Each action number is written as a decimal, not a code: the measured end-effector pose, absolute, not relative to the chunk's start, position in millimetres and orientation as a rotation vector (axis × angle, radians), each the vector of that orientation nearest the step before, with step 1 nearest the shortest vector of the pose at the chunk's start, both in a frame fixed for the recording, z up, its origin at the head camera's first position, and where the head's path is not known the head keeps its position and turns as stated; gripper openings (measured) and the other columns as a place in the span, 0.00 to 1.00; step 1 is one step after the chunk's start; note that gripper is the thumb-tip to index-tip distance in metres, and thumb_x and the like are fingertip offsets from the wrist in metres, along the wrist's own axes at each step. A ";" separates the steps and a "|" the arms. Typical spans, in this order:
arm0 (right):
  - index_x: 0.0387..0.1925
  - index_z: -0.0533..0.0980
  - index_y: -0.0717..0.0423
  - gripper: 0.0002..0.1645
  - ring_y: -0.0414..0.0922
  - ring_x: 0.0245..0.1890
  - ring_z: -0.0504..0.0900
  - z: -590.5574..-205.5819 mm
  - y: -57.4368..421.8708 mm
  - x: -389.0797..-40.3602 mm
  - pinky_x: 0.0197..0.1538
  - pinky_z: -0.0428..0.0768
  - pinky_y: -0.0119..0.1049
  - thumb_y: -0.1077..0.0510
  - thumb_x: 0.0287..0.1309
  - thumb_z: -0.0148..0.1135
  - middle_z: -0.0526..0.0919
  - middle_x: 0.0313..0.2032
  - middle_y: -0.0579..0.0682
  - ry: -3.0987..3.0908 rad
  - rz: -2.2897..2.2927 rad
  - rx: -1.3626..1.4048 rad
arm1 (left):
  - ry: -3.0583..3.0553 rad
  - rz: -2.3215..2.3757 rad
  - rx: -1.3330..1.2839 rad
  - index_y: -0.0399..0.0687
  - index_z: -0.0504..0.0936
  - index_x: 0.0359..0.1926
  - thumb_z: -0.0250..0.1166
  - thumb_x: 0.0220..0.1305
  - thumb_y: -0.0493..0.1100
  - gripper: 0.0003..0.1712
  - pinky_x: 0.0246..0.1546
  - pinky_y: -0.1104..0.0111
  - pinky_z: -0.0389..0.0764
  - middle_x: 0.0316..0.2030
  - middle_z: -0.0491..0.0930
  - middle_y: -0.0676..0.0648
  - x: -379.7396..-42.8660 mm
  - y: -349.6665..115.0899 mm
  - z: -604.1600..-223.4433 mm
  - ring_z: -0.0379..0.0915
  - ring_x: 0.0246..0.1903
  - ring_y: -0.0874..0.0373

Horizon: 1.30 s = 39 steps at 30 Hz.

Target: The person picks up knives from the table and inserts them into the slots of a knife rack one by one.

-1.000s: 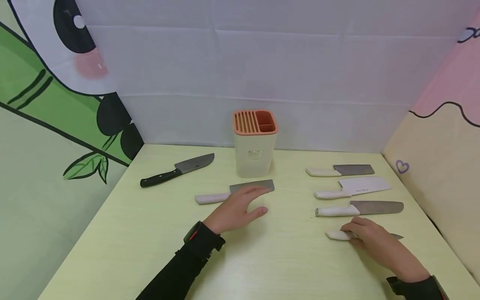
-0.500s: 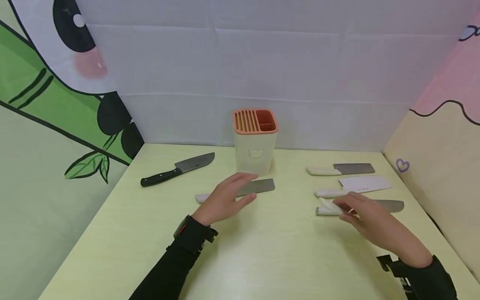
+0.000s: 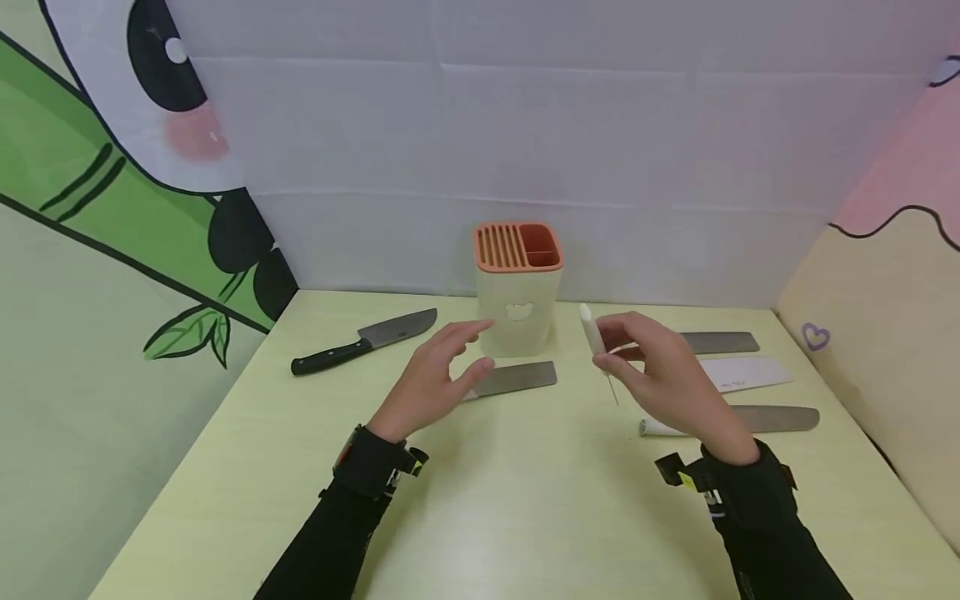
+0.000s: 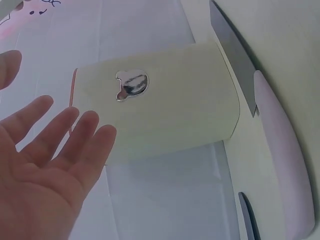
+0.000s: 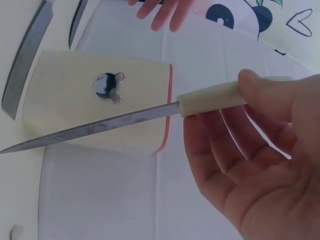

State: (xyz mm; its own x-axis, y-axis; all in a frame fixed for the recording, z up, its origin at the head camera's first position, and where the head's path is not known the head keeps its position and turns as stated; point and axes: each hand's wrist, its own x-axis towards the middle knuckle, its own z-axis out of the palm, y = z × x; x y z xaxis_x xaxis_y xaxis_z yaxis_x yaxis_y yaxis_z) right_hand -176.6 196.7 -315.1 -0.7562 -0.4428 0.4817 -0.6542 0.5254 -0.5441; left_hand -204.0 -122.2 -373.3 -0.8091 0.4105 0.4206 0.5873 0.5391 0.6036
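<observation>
My right hand [image 3: 660,375] pinches a small white-handled knife [image 5: 215,97] by its handle between thumb and fingers. Its narrow blade [image 5: 100,127] points down, clear of the table, to the right of the knife block. Fingers spread and nothing in them, my left hand [image 3: 431,379] hovers over the handle of a light-handled knife [image 4: 282,155] lying in front of the block. The cream knife block [image 3: 517,317] has an orange slotted top [image 3: 519,247] and a shiny bear-shaped badge [image 4: 134,84]. No knife stands in its slots.
A black-handled knife [image 3: 330,358] lies at the left of the table. On the right, three white-handled knives lie in a column: a far one [image 3: 723,342], a pale cleaver [image 3: 750,372] and a near one [image 3: 780,418]. A cloth backdrop [image 3: 637,167] rises behind the block.
My right hand has lifted the small knife off the table at the right and carried it left and up, turning the blade downward. My left hand has drifted slightly left.
</observation>
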 end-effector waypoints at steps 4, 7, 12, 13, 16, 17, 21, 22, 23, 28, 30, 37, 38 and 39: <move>0.56 0.74 0.48 0.23 0.36 0.46 0.80 -314.3 179.6 -188.8 0.47 0.82 0.28 0.61 0.59 0.67 0.80 0.46 0.41 -2.438 1.226 0.807 | -2.526 -1.132 -0.804 0.64 0.65 0.71 0.56 0.69 0.62 0.32 0.56 0.57 0.75 0.65 0.68 0.57 -205.0 -124.4 -371.0 0.70 0.58 0.59; 0.57 0.74 0.49 0.22 0.38 0.47 0.80 -315.5 167.7 -197.6 0.47 0.82 0.29 0.59 0.62 0.66 0.80 0.47 0.42 -2.393 1.354 0.738 | -2.516 -1.139 -0.791 0.67 0.65 0.71 0.56 0.69 0.62 0.31 0.57 0.58 0.75 0.65 0.68 0.58 -205.6 -126.0 -370.8 0.70 0.58 0.59; 0.59 0.73 0.50 0.23 0.41 0.47 0.79 -318.0 148.3 -205.8 0.49 0.81 0.35 0.59 0.64 0.64 0.79 0.48 0.45 -2.357 1.489 0.652 | -2.509 -1.151 -0.799 0.63 0.66 0.71 0.56 0.70 0.61 0.31 0.57 0.59 0.75 0.65 0.68 0.56 -205.7 -128.2 -373.3 0.70 0.58 0.59; 0.59 0.73 0.52 0.23 0.42 0.47 0.79 -317.5 144.2 -205.7 0.49 0.81 0.37 0.60 0.64 0.64 0.79 0.48 0.47 -2.352 1.512 0.644 | -2.509 -1.150 -0.797 0.63 0.66 0.71 0.56 0.70 0.61 0.31 0.57 0.59 0.75 0.65 0.68 0.56 -205.6 -128.5 -373.7 0.70 0.58 0.59; 0.58 0.72 0.57 0.21 0.46 0.47 0.79 -310.6 131.0 -199.2 0.49 0.80 0.41 0.62 0.64 0.63 0.79 0.46 0.52 -2.348 1.551 0.648 | -2.501 -1.145 -0.795 0.60 0.66 0.71 0.57 0.70 0.60 0.31 0.57 0.59 0.76 0.65 0.69 0.55 -205.3 -129.1 -373.7 0.70 0.58 0.58; 0.58 0.72 0.58 0.21 0.47 0.46 0.80 -308.0 127.1 -196.3 0.49 0.81 0.42 0.63 0.64 0.63 0.79 0.46 0.53 -2.348 1.561 0.651 | -2.499 -1.143 -0.793 0.61 0.66 0.71 0.57 0.70 0.60 0.31 0.58 0.60 0.76 0.65 0.69 0.54 -205.3 -129.0 -373.2 0.70 0.58 0.59; 0.57 0.72 0.63 0.21 0.49 0.46 0.80 -300.5 115.6 -186.3 0.49 0.81 0.44 0.65 0.63 0.62 0.80 0.45 0.58 -2.365 1.562 0.678 | -2.484 -1.167 -0.802 0.62 0.66 0.70 0.57 0.70 0.59 0.31 0.58 0.60 0.76 0.64 0.70 0.52 -205.4 -128.2 -370.5 0.70 0.58 0.59; 0.57 0.72 0.63 0.21 0.50 0.46 0.80 -300.6 114.0 -185.9 0.49 0.81 0.45 0.65 0.63 0.62 0.80 0.45 0.58 -2.365 1.566 0.686 | -2.481 -1.175 -0.804 0.63 0.66 0.70 0.57 0.70 0.59 0.31 0.58 0.61 0.76 0.64 0.70 0.52 -205.3 -128.0 -369.8 0.70 0.59 0.59; 0.57 0.71 0.64 0.21 0.50 0.45 0.80 -300.4 112.6 -185.3 0.49 0.81 0.46 0.65 0.63 0.62 0.80 0.45 0.58 -2.366 1.568 0.695 | -2.477 -1.186 -0.807 0.63 0.66 0.71 0.58 0.70 0.59 0.31 0.59 0.61 0.76 0.64 0.70 0.52 -205.2 -127.9 -369.1 0.70 0.59 0.58; 0.58 0.72 0.64 0.22 0.50 0.46 0.80 -300.7 110.7 -185.0 0.50 0.81 0.47 0.65 0.63 0.62 0.80 0.45 0.58 -2.368 1.567 0.716 | -2.459 -1.225 -0.812 0.58 0.67 0.70 0.58 0.70 0.57 0.31 0.59 0.62 0.75 0.64 0.70 0.50 -204.7 -127.0 -366.7 0.70 0.59 0.57; 0.58 0.71 0.64 0.22 0.50 0.46 0.81 -300.3 111.0 -184.4 0.50 0.82 0.46 0.65 0.63 0.62 0.80 0.46 0.58 -2.372 1.561 0.711 | -2.448 -1.254 -0.807 0.58 0.67 0.70 0.58 0.70 0.57 0.30 0.59 0.62 0.75 0.64 0.70 0.51 -203.3 -126.6 -365.0 0.70 0.59 0.58; 0.58 0.72 0.62 0.22 0.49 0.46 0.81 -299.7 112.5 -184.4 0.50 0.81 0.46 0.65 0.63 0.63 0.80 0.47 0.57 -2.366 1.560 0.679 | -2.304 -1.447 -0.867 0.56 0.69 0.69 0.60 0.71 0.49 0.28 0.59 0.63 0.75 0.63 0.71 0.53 -200.4 -118.9 -351.0 0.71 0.60 0.56; 0.58 0.72 0.62 0.22 0.49 0.46 0.81 -300.1 112.3 -184.7 0.50 0.82 0.46 0.65 0.63 0.63 0.80 0.47 0.57 -2.363 1.565 0.681 | -2.286 -1.467 -0.870 0.56 0.69 0.69 0.60 0.71 0.48 0.27 0.59 0.63 0.76 0.63 0.72 0.53 -200.9 -117.3 -348.3 0.71 0.60 0.55; 0.58 0.72 0.62 0.22 0.49 0.46 0.81 -300.6 111.9 -185.0 0.50 0.81 0.47 0.65 0.63 0.62 0.80 0.47 0.57 -2.358 1.574 0.689 | -2.271 -1.483 -0.864 0.57 0.69 0.68 0.60 0.71 0.47 0.26 0.58 0.63 0.76 0.63 0.72 0.52 -201.9 -115.6 -345.6 0.72 0.59 0.54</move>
State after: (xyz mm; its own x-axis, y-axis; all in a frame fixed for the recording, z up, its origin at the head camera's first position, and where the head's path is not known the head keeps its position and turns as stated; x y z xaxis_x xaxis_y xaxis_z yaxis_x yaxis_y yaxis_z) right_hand -185.0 111.9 -300.6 -0.8648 -0.2570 0.4313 -0.4969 0.3149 -0.8087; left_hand -201.9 -115.6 -345.6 -0.7766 0.3222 0.5413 0.6252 0.2886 0.7252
